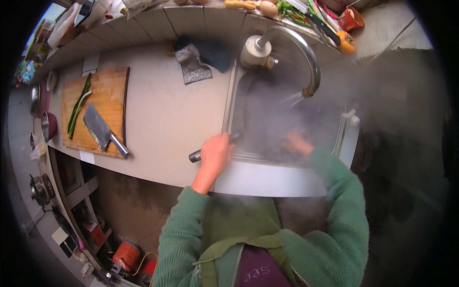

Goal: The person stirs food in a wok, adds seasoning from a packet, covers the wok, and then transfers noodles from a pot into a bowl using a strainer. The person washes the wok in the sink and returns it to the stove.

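My left hand [216, 152] grips the black handle [195, 156] of a pan or pot at the sink's left edge. The body of that vessel is lost in steam. Inside the steel sink [229, 107], my right hand [296, 142] reaches low, blurred by steam; whether it holds anything cannot be seen. Above it, water runs from the curved metal faucet [315, 66], which rises from a white base unit [255, 53]. Steam hides most of the basin.
To the left, a wooden cutting board [107, 86] carries a cleaver [98, 125] and green onions [77, 111]. A crumpled silvery sheet [193, 64] lies behind. The back ledge holds an egg [268, 9], peppers, a black-handled knife [324, 28] and a persimmon [346, 42].
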Available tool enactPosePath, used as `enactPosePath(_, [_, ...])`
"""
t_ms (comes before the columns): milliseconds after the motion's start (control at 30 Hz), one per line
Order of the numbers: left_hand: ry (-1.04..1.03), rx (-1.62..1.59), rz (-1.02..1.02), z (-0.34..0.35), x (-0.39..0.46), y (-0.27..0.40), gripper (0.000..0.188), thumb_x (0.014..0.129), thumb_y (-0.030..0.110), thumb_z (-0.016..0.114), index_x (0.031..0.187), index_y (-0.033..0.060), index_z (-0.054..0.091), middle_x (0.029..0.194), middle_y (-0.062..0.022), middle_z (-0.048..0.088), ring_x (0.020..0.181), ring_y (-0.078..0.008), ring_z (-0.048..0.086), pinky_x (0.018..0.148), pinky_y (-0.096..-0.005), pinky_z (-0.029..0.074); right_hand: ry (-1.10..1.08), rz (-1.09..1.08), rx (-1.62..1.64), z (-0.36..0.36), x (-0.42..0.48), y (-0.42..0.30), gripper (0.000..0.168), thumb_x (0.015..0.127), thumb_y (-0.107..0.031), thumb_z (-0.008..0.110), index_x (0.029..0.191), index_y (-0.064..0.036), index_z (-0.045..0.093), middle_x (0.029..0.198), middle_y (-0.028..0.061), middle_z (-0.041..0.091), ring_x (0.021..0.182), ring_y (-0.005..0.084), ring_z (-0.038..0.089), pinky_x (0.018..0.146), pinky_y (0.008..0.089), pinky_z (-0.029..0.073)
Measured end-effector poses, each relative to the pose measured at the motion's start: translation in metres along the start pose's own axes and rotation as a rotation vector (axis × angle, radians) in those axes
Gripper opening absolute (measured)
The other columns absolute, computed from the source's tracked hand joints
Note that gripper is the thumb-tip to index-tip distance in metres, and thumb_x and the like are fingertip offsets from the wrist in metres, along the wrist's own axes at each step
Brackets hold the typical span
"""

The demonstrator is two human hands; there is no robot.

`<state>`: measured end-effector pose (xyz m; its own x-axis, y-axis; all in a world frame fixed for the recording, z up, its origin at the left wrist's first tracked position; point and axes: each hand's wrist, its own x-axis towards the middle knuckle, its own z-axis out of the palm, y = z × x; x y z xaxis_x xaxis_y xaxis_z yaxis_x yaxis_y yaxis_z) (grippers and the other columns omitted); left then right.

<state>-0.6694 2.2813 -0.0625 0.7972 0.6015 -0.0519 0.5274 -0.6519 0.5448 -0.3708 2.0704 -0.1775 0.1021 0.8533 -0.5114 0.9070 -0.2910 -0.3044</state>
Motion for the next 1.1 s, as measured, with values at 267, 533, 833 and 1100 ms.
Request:
enactPosePath(267, [-0.001,-0.014,-0.008,-0.003,0.001,0.002,0.036,0.073,0.011,0.073,0.104,0.0045,0.058,0.077,-0.0134,0.057,0.069,-0.0348,0.058,0.06,-0.0459,0.046,0.552,0.0,0.136,0.0,0.145,0.081,0.033,0.093,-0.034,0.055,0.11,-0.006,0.062,0.103,0.0147,0.062,0.103,0.031,0.057,0.088,0.0464,0.046])
enactPosePath(533, [0.021,-0.023,0.017,0.0,0.006,0.001,0.033,0.071,0.01,0.074,0.099,0.0042,0.057,0.076,-0.0144,0.057,0.07,-0.0355,0.058,0.06,-0.0459,0.046,0.274,0.348,0.002,0.036,-0.01,0.076,0.033,0.092,-0.032,0.056,0.11,-0.006,0.062,0.104,0.0148,0.063,0.104,0.0311,0.057,0.089,0.0462,0.046])
enactPosePath(833, [-0.05,0.0,0.019,0.003,-0.002,-0.001,0.03,0.076,0.015,0.071,0.1,0.0023,0.058,0.08,-0.016,0.06,0.074,-0.0375,0.06,0.062,-0.0474,0.047,0.479,0.16,0.187,0.034,0.12,0.028,0.032,0.091,-0.03,0.056,0.11,-0.005,0.063,0.105,0.0149,0.063,0.104,0.0312,0.058,0.089,0.046,0.046])
enactPosePath(1100, [0.034,-0.064,0.034,0.017,-0.003,0.002,0.028,0.073,0.015,0.073,0.091,0.0023,0.056,0.077,-0.0161,0.059,0.071,-0.0377,0.061,0.061,-0.0477,0.047,0.184,0.294,0.374,0.04,0.034,-0.052,0.032,0.09,-0.029,0.057,0.11,-0.005,0.063,0.106,0.015,0.064,0.104,0.0314,0.059,0.089,0.0458,0.046])
